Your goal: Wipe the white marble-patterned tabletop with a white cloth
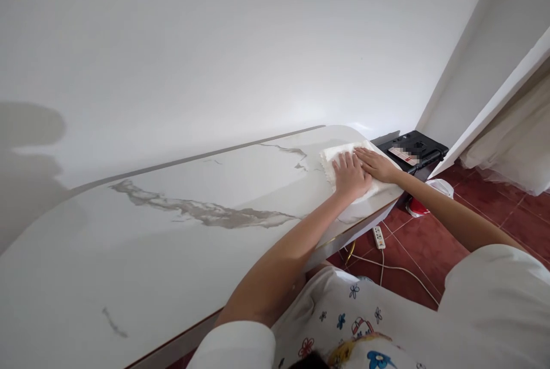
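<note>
A white cloth with a ruffled left edge lies on the right end of a long marble-patterned table. My left hand rests flat on the cloth, its fingers spread and pointing toward the wall. Beside it, my right hand lies flat with fingers stretched to the left, over the cloth's right part. The two hands touch or nearly touch. Part of the cloth is hidden beneath them.
Past the table's right end sits a black case with a card on it. A white wall runs behind the table. On the red tiled floor lie a power strip with its cord and a red-and-white item. Pale curtain fabric hangs right.
</note>
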Tool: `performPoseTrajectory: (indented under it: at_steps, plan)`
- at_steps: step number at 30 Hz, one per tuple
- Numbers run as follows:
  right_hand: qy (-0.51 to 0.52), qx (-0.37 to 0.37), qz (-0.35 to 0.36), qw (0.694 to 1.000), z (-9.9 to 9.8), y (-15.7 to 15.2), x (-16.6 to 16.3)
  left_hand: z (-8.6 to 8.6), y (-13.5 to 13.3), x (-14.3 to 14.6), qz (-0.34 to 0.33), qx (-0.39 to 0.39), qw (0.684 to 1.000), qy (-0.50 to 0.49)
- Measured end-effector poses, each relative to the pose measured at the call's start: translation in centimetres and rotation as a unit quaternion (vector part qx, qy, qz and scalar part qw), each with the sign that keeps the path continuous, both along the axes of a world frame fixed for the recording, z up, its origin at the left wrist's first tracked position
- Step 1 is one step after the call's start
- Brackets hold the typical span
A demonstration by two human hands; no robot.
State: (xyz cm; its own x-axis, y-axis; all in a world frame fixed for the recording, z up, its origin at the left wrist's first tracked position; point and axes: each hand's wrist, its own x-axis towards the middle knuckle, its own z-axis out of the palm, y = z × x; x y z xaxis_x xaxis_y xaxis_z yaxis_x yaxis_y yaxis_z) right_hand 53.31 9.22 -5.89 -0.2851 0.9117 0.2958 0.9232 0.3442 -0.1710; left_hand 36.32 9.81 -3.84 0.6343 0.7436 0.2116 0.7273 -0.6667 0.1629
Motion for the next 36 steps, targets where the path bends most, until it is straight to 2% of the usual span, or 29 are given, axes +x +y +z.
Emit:
performPoseTrajectory:
  at_steps: [10,19,22,26,31,36]
  plan:
    - [0.003,0.003,0.0,1.0,0.0,-4.4,-0.7,-0.1,-4.0,-0.2,-0.008,-0.004,1.0,0.001]
    - [0.007,0.01,-0.033,0.999,0.2,-5.2,3.5,0.2,-4.4,3.9,-0.029,-0.01,0.999,-0.033]
    - [0.008,0.014,-0.044,0.999,0.0,-4.1,4.9,0.2,-3.1,5.0,-0.043,-0.011,0.998,-0.042]
    - [0.016,-0.001,-0.058,0.998,-0.3,-1.4,6.1,-0.2,0.0,6.2,-0.048,-0.006,0.998,-0.05]
    - [0.02,-0.005,-0.056,0.998,-0.8,3.6,7.4,-0.4,5.0,7.6,-0.041,-0.019,0.998,-0.054]
    - [0.019,0.001,-0.104,0.994,-1.3,9.0,7.6,-0.8,9.9,7.9,-0.028,-0.022,0.996,-0.077]
